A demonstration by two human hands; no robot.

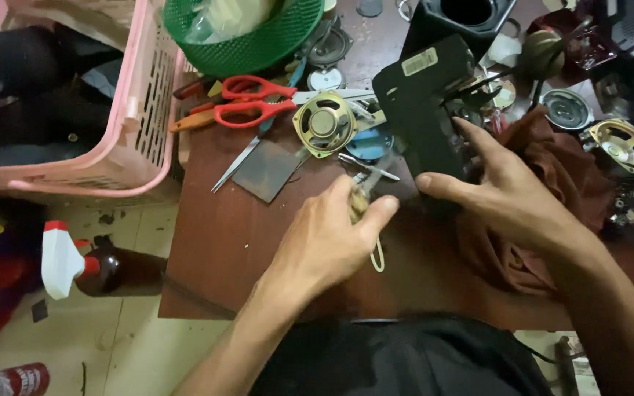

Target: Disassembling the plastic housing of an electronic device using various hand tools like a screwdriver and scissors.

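Note:
My left hand (328, 238) is closed around a small tool with a tan, cord-wrapped handle (359, 202); a pale loop of cord (378, 255) hangs below the hand. The tool's tip is hidden, near the lower edge of a black plastic panel (427, 103). My right hand (511, 198) grips that panel from the right, thumb on its lower edge and fingers behind it. The panel stands tilted over the brown wooden table (229, 249). A dark red cloth (552, 183) lies under my right hand.
Red-handled scissors (254, 103), a round speaker driver (324, 123), a grey square sheet (267, 170) and tweezers (235, 165) lie on the table. More speakers (625, 145) sit at right. A pink basket (137, 125) and green basket (247, 33) stand at left; a spray bottle (86, 268) lies on the floor.

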